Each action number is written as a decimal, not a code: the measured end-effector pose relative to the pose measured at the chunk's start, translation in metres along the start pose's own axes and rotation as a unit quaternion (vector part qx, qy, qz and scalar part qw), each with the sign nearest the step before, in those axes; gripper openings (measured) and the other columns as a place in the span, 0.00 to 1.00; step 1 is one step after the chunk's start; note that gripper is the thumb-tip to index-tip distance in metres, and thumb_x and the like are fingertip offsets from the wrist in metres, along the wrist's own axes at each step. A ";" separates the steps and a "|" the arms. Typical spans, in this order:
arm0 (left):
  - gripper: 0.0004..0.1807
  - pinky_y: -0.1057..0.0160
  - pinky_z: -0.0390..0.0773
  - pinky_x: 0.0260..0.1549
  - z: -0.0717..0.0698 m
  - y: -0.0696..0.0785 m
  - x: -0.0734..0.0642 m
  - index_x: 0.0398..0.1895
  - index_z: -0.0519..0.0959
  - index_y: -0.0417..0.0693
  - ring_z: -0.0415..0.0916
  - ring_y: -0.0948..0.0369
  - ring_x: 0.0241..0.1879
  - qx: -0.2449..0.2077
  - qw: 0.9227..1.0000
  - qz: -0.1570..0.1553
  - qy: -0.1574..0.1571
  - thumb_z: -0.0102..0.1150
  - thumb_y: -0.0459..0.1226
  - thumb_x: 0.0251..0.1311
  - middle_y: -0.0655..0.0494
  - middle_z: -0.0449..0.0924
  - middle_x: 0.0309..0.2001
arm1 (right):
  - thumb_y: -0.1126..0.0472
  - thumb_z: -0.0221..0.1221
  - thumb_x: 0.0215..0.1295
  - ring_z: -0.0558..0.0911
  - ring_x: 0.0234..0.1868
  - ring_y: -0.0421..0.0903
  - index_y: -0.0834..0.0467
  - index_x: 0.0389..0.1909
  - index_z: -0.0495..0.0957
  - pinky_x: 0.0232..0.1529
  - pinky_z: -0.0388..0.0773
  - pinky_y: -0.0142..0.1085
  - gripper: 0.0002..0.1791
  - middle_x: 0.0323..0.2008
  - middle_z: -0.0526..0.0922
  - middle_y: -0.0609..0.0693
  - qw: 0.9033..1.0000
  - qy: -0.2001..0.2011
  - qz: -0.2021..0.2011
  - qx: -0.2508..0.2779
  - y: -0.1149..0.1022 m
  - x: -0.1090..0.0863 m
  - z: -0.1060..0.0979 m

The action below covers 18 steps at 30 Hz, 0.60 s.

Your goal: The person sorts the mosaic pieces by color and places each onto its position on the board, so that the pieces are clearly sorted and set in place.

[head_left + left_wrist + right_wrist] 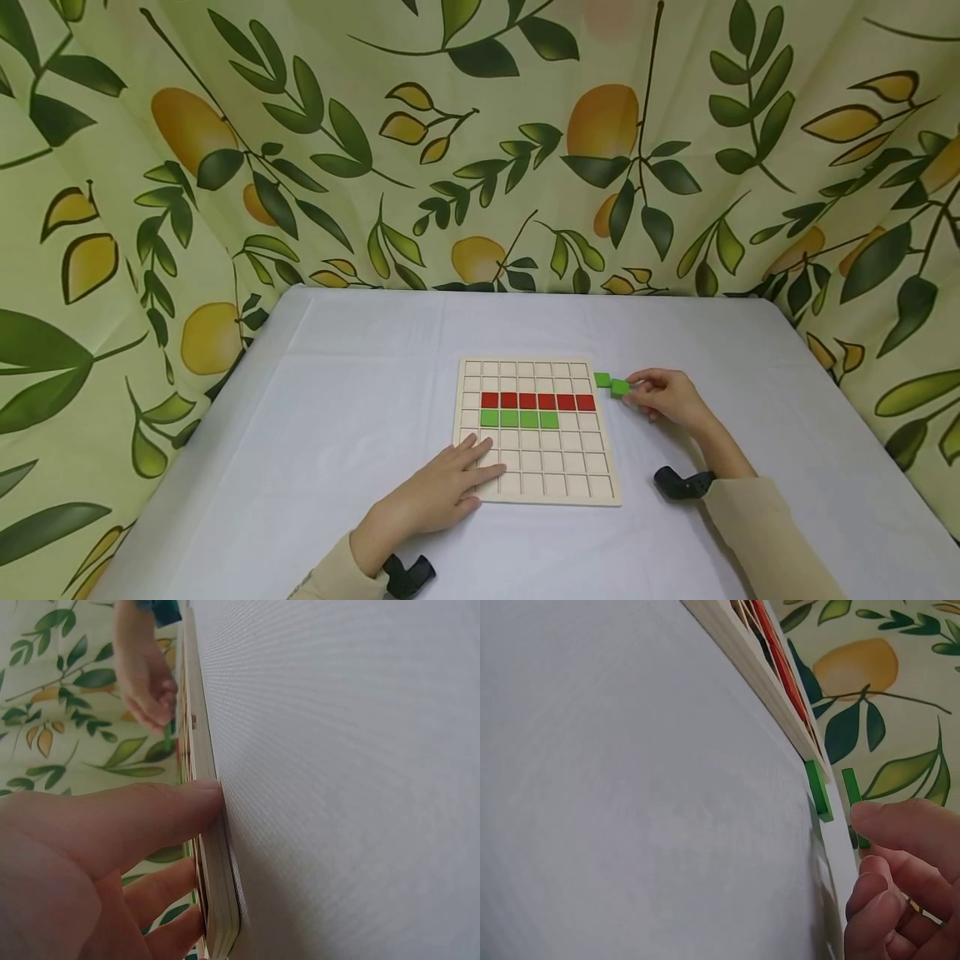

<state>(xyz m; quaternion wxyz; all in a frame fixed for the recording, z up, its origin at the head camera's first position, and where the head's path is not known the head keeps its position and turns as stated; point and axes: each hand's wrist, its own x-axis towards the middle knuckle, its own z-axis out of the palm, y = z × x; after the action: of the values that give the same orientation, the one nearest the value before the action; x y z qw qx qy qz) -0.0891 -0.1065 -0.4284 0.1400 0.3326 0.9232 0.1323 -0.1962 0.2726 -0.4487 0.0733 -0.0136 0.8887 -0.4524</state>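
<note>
A wooden grid board (540, 483) lies on the table, with a row of red square tiles (528, 401) and, just below it, a shorter row of green square tiles (519, 418). My left hand (442, 487) rests on the board's lower left corner, fingers spread; its thumb (172, 810) lies against the board's edge in the left wrist view. Off the board's upper right side, my right hand (669, 397) pinches a green tile (619, 388) between thumb and fingers. That tile is raised above the table in the right wrist view. Another green tile (818, 790) lies beside the board's edge.
A white cloth (360, 367) covers the table. Behind it hangs a curtain (517, 133) patterned with leaves and fruit. Black wrist devices sit by both arms, one under the right wrist (682, 483) and one by the left cuff (409, 577).
</note>
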 end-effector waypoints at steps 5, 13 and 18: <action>0.27 0.46 0.60 0.73 0.000 0.000 0.000 0.70 0.66 0.64 0.50 0.49 0.77 -0.005 1.000 0.001 0.002 0.53 0.40 0.67 0.51 0.56 0.76 | 0.65 0.64 0.59 0.71 0.18 0.37 0.72 0.50 0.76 0.20 0.74 0.29 0.20 0.22 0.75 0.45 1.000 0.001 0.004 -0.009 -0.006 -0.003 0.003; 0.28 0.46 0.59 0.73 0.000 -0.001 -0.001 0.70 0.66 0.64 0.50 0.50 0.77 -0.007 1.000 -0.001 -0.001 0.53 0.41 0.67 0.52 0.56 0.76 | 0.66 0.64 0.58 0.70 0.17 0.36 0.72 0.49 0.76 0.19 0.73 0.29 0.19 0.21 0.74 0.45 1.000 -0.005 -0.008 -0.001 -0.011 -0.007 0.010; 0.27 0.47 0.59 0.73 0.000 -0.001 -0.001 0.70 0.65 0.64 0.50 0.50 0.77 -0.003 1.000 0.000 0.001 0.53 0.41 0.67 0.51 0.55 0.76 | 0.66 0.64 0.58 0.70 0.17 0.36 0.72 0.48 0.76 0.18 0.72 0.29 0.19 0.21 0.74 0.46 1.000 -0.005 -0.017 0.001 -0.015 -0.008 0.014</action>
<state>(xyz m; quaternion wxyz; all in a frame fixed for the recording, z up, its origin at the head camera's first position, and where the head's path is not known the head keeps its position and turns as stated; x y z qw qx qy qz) -0.0889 -0.1072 -0.4286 0.1397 0.3325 0.9228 0.1354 -0.1867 0.2532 -0.4432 0.0698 -0.0310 0.8875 -0.4543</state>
